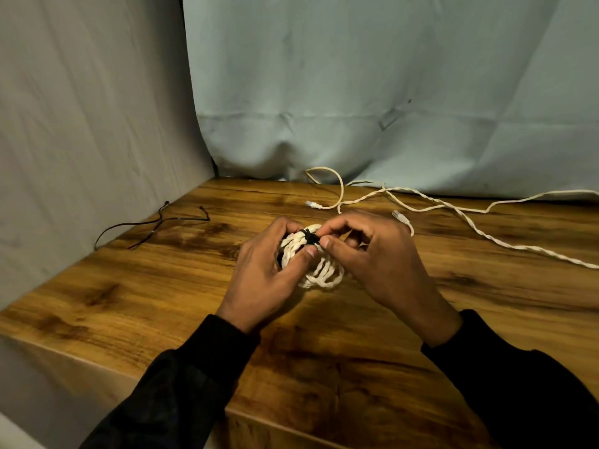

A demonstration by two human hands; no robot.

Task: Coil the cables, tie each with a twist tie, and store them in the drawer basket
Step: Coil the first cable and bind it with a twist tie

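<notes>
While the small coil of cream-white twisted cable [319, 270] sits gathered between my two hands just above the glossy brown wood-grain bench [136, 286], I judge the step in hand to be the tying: a thin black twist tie [309, 237] is wrapped around the top of the coil, and its ends look bunched into a small dark knot. My left hand [275, 270] cups the coil from the left, fingers curled round the loops and the thumb laid across the front strands. My right hand [369, 254] comes in from the right, its thumb and forefinger pinching the black tie at the knot, the other fingers folded behind. Both black sleeves [194, 377] reach in from the bottom edge of the view, wrists angled toward each other. Farther back on the bench, well apart from the coil, loose cream-white cables with clear plug ends [453, 207] trail off to the right, and a few spare thin black twist ties [155, 223] lie at the left edge, by the grey cloth backdrop [81, 124]. I see no drawer basket in view. The next move, I think, calls for a few more firm turns of the tie without letting the loops spring open, then carrying the bundle to storage.
</notes>
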